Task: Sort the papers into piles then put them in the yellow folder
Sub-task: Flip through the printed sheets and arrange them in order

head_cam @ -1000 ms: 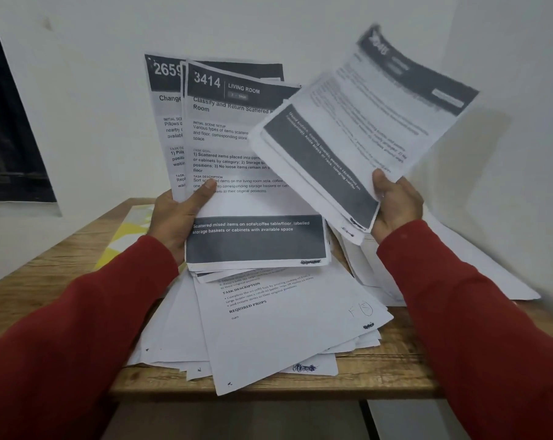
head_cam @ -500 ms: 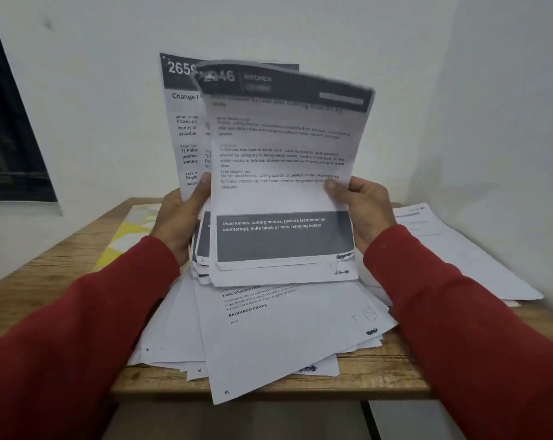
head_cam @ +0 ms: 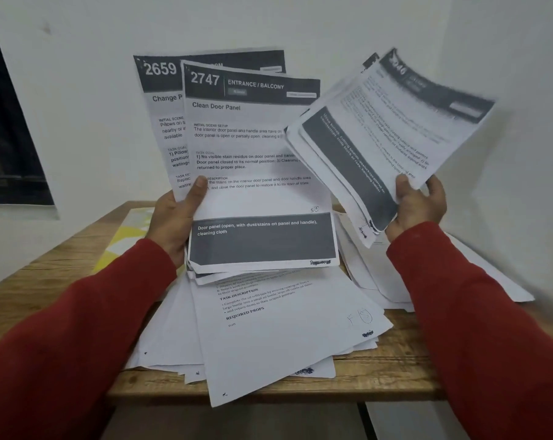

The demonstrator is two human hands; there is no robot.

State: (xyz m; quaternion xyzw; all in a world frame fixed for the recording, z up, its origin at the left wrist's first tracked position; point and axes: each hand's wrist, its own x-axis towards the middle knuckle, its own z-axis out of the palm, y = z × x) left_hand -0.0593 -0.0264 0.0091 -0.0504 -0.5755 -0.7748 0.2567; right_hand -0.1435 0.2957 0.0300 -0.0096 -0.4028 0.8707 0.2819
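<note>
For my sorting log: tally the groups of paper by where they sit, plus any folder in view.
Sheaf of printed white sheets gripped upright in the left hand, sheet 2747 in front: 1
Tilted sheaf of printed sheets held in the right hand: 1
Loose heaps of white paper on the wooden table: 2
Yellow folder: 1
Total: 5

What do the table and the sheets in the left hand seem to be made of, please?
Table: apparently wood or wood-look laminate, matte, with visible grain lines and a knot. Sheets in the left hand: thin matte printer paper with grey toner print; they bend and curl at the edges.
</note>
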